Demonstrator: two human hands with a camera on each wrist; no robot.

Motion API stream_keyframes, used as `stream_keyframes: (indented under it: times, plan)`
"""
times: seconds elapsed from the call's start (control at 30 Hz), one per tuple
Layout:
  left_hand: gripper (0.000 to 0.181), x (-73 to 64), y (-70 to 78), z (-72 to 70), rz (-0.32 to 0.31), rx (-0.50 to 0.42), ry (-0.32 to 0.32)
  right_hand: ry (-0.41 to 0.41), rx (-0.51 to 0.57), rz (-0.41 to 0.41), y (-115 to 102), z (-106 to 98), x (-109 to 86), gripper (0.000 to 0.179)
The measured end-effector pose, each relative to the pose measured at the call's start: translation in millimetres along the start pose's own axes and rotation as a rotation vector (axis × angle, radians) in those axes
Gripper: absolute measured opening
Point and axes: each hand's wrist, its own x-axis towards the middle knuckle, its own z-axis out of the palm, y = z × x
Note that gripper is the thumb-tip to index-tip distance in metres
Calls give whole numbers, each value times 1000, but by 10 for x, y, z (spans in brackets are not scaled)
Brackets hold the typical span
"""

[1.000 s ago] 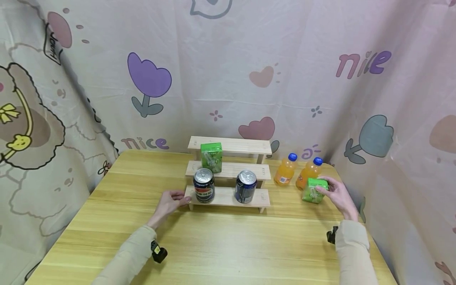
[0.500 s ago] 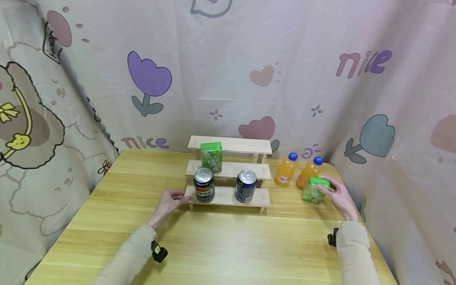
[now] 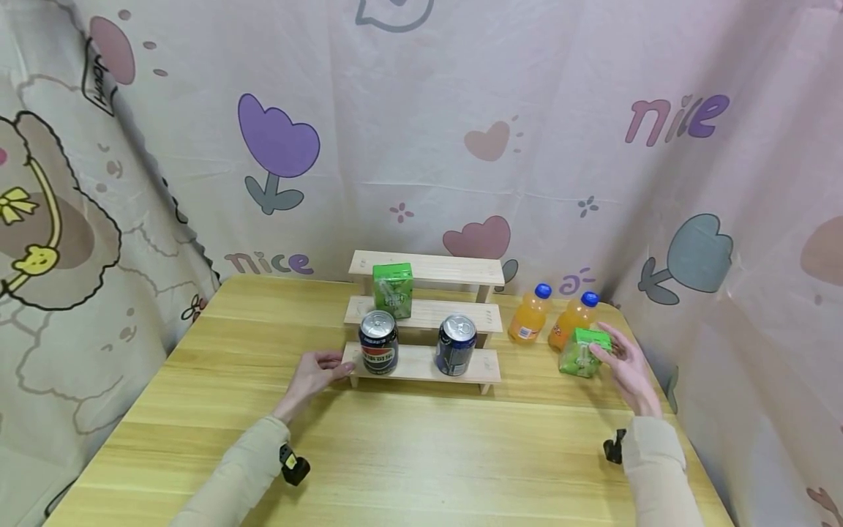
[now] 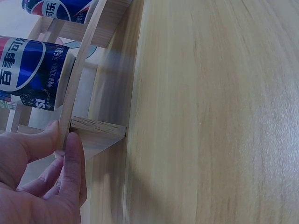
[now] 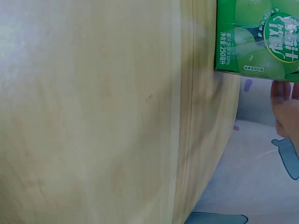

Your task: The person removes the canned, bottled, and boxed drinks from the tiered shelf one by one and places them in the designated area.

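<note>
My left hand (image 3: 314,377) pinches the left end of the lowest step of a three-tier wooden stand (image 3: 415,361), thumb above and fingers below in the left wrist view. Two dark blue Pepsi cans (image 3: 378,342) stand on that step, and a green juice box (image 3: 393,291) is on the middle one. My right hand (image 3: 631,369) holds a second green juice box (image 3: 582,355) by its right side at the table's right. In the head view the thumb overlaps its front; in the right wrist view fingers (image 5: 286,105) reach behind the box's edge and the thumb is out of sight.
Two orange drink bottles (image 3: 529,315) with blue caps stand between the wooden stand and the held box, one directly behind that box. The wooden table (image 3: 421,454) stretches toward me. A patterned cloth (image 3: 408,110) hangs behind and at both sides.
My right hand has shifted slightly to the right on the juice box, its fingers moving from the box's top toward its right side. The box has turned a little. My left hand has stayed still.
</note>
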Motion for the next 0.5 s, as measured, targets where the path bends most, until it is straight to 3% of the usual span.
stream_keyframes:
  times: [0.17, 0.5]
  plan:
    - [47, 12, 3, -15, 18, 16, -8, 123, -60, 21, -62, 54, -31, 67]
    - [45, 19, -9, -12, 12, 31, -8, 455, 106, -120, -233, 261, 25, 55]
